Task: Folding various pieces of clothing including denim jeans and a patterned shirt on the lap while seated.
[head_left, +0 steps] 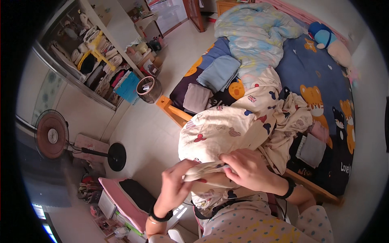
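A large cream duvet cover or sheet (pixel 221 131), printed with red and navy motifs, drapes from the bed over its wooden foot end toward my lap. My left hand (pixel 176 182) is closed on a gathered edge of this cloth. To its right, my right hand (pixel 247 170) pinches the same edge, so a short bunched stretch lies between the two hands. More of the cloth lies crumpled on the bed (pixel 332 81), and part hangs below my hands.
Folded blue clothing (pixel 221 73), a folded grey-mauve garment (pixel 197 98) and folded grey clothing (pixel 312 150) lie on the bed. A pastel quilt (pixel 259 34) is heaped farther back. At left stand a fan (pixel 52 137), a brown bin (pixel 148 89) and an open wardrobe (pixel 87 52).
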`<state>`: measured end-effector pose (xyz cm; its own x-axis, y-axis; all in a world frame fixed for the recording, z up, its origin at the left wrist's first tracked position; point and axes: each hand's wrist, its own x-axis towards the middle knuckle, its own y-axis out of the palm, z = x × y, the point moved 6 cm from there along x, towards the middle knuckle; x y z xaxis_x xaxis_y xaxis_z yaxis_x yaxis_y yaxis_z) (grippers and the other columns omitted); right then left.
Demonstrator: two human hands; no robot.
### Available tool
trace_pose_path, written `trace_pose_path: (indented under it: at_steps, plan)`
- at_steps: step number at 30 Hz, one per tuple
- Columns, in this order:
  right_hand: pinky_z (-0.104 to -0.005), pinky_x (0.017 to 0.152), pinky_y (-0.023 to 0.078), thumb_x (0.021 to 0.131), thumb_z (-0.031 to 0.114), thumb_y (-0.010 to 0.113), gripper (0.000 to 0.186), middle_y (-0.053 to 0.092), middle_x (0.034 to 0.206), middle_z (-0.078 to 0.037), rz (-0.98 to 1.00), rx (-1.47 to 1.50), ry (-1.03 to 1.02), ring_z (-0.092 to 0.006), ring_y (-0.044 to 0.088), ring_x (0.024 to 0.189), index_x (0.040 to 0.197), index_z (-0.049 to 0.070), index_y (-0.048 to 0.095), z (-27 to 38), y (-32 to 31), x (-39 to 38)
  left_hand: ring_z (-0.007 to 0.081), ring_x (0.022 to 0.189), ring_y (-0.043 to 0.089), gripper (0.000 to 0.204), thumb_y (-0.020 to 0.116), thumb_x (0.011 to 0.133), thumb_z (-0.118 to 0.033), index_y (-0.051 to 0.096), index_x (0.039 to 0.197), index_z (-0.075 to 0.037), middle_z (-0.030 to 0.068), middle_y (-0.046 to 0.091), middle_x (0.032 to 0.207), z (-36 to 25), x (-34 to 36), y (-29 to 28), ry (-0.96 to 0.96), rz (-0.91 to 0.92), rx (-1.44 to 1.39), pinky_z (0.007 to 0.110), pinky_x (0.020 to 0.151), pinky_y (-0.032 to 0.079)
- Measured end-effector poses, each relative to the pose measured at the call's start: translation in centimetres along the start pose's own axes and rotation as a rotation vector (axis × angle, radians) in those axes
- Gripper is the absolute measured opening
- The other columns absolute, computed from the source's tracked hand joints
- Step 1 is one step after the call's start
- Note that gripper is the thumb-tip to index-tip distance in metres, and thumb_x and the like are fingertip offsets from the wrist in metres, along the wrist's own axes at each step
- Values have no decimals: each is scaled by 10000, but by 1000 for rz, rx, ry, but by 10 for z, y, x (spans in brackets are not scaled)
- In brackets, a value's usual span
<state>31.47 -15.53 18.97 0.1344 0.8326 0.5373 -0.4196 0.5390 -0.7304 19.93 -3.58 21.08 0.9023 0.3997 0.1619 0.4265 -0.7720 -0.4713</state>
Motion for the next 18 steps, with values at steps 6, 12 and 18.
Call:
trace_pose_path:
  at_steps: [6, 12, 18]
  plan:
    - [-338, 681, 432, 668, 80, 639, 334, 501, 769, -64, -44, -57, 76, -229, 524, 713, 969, 48, 499, -10, 8, -2, 162, 642, 577, 188, 501, 660, -2, 578, 825, 46, 98, 592, 708, -25, -21, -42, 77, -361, 67, 243, 607, 443]
    - [-379, 740, 414, 650, 95, 644, 332, 529, 813, -95, -72, -72, 202, -268, 531, 782, 945, 37, 504, -32, 13, -8, 113, 731, 476, 161, 513, 691, 2, 515, 851, 16, 52, 523, 801, -42, -19, -65, 107, -486, 86, 225, 709, 376]
    - [-396, 746, 412, 592, 65, 673, 302, 557, 790, -123, -125, -120, 327, -296, 539, 782, 858, 21, 536, -82, 9, -23, 107, 685, 462, 153, 495, 699, -13, 507, 848, 19, 63, 524, 797, -40, -32, -98, 167, -785, 114, 212, 646, 373]
